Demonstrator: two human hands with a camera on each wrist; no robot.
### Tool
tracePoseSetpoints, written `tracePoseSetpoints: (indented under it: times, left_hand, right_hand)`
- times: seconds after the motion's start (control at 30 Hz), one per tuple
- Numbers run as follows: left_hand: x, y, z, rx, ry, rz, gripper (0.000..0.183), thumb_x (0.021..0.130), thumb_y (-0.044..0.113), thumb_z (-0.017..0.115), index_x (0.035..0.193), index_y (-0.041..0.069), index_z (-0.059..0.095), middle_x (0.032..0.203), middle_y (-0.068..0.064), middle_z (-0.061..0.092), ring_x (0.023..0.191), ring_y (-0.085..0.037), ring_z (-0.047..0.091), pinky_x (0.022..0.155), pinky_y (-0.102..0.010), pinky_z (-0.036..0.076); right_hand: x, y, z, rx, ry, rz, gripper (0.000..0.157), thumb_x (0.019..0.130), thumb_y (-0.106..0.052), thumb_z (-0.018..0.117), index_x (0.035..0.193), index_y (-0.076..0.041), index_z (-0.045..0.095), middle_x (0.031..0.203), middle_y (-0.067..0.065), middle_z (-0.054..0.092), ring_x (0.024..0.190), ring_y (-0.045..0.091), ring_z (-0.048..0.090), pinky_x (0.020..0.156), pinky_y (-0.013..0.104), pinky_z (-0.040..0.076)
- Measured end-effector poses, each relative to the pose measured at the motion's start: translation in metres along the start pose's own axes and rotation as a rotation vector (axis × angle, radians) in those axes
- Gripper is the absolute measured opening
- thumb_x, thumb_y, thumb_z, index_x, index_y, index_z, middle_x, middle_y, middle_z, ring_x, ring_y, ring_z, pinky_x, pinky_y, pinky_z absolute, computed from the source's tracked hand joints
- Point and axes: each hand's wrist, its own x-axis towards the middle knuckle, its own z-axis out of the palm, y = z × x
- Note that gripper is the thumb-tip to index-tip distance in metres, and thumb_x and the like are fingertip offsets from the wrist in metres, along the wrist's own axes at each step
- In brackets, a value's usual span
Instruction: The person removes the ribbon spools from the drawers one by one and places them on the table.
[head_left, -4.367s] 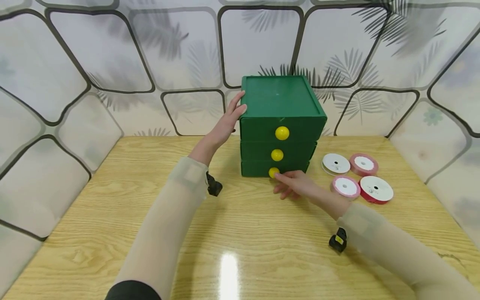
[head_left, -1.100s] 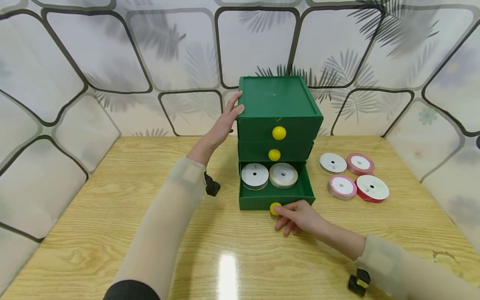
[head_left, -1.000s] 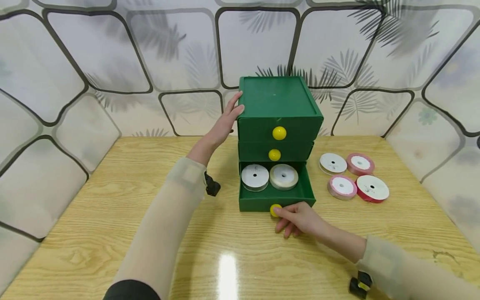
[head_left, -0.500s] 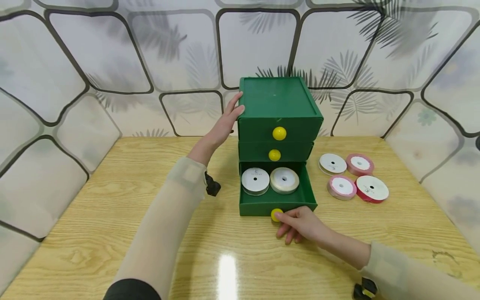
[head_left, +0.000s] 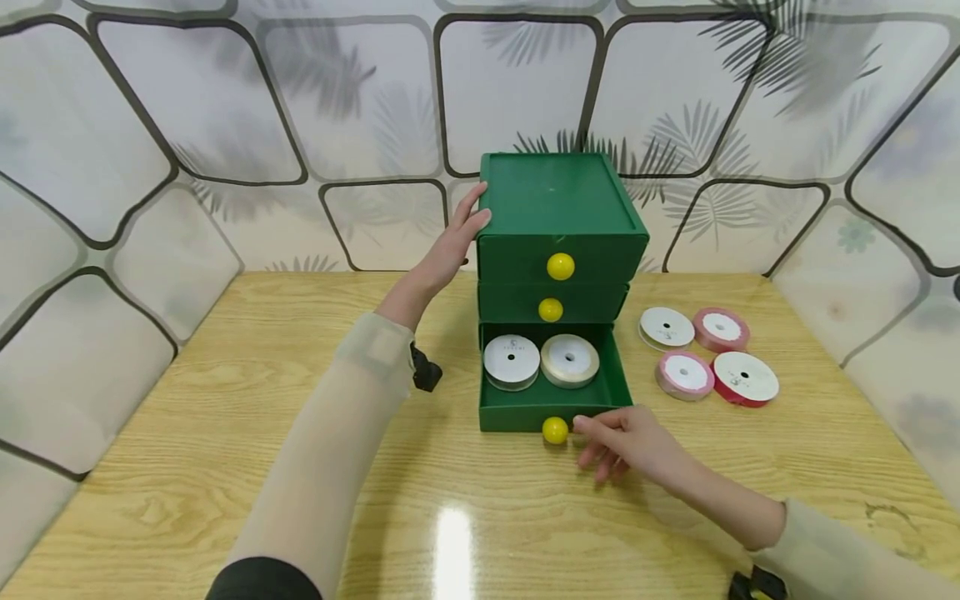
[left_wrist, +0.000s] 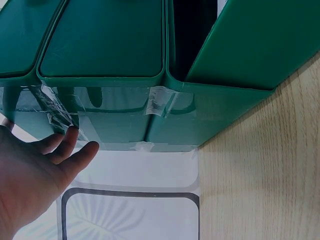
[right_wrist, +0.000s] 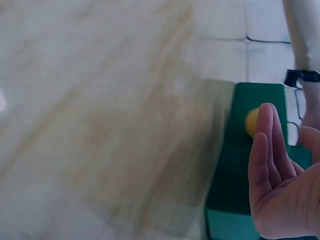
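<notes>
A green three-drawer cabinet (head_left: 558, 193) with yellow knobs stands at the back of the table. Its bottom drawer (head_left: 510, 419) is pulled out and holds a white ribbon spool (head_left: 512, 358) on the left and a cream ribbon spool (head_left: 570, 358) beside it. My left hand (head_left: 448, 250) rests with extended fingers on the cabinet's upper left side; the left wrist view shows its fingertips at the taped side wall. Just right of the bottom yellow knob (head_left: 555, 431), my right hand (head_left: 637, 437) is apart from it, fingers loosely bent and holding nothing.
Right of the cabinet, several ribbon spools lie close together on the wooden table (head_left: 300, 417): a white one (head_left: 666, 327), a dusty pink one (head_left: 722, 328), a light pink one (head_left: 684, 375) and a red one (head_left: 746, 377). A patterned backdrop (head_left: 375, 100) surrounds the table.
The bottom drawer has come out toward me, revealing two spools. My right hand pinched its knob earlier, and has now let go and shifted right. The left hand stays on the cabinet.
</notes>
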Motion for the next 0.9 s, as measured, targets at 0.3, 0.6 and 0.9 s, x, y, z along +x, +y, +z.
tracePoseSetpoints:
  times: [0.3,0.6,0.9]
  left_hand:
    - [0.001,0.000,0.000,0.006,-0.003,0.002,0.059,0.103,0.044,0.031,0.157,0.035,0.006,0.160,-0.002,0.010,0.144,-0.023,0.019,0.104,-0.063,0.022]
    - [0.001,-0.001,0.000,0.003,0.004,0.005,0.059,0.103,0.044,0.031,0.157,0.035,0.007,0.160,-0.001,0.010,0.144,-0.023,0.018,0.104,-0.064,0.022]
    - [0.002,-0.001,0.000,0.010,0.005,-0.003,0.059,0.103,0.044,0.031,0.157,0.036,0.007,0.159,-0.003,0.012,0.143,-0.023,0.020,0.103,-0.064,0.023]
  right_hand:
    - [-0.001,-0.023,-0.022,-0.043,0.033,-0.086,0.039,0.101,-0.029,0.056,0.111,0.008,0.067,0.078,0.009,0.071,0.063,0.026,0.067,0.059,0.033,0.051]
    - [0.009,-0.047,-0.043,-0.095,0.098,-0.164,0.038,0.099,-0.030,0.059,0.111,0.005,0.067,0.084,0.009,0.072,0.069,0.024,0.068,0.064,0.034,0.054]
    - [0.037,-0.052,-0.056,-0.160,0.019,-0.350,0.034,0.097,-0.019,0.063,0.124,0.002,0.063,0.116,0.015,0.067,0.101,0.022,0.064,0.080,0.028,0.052]
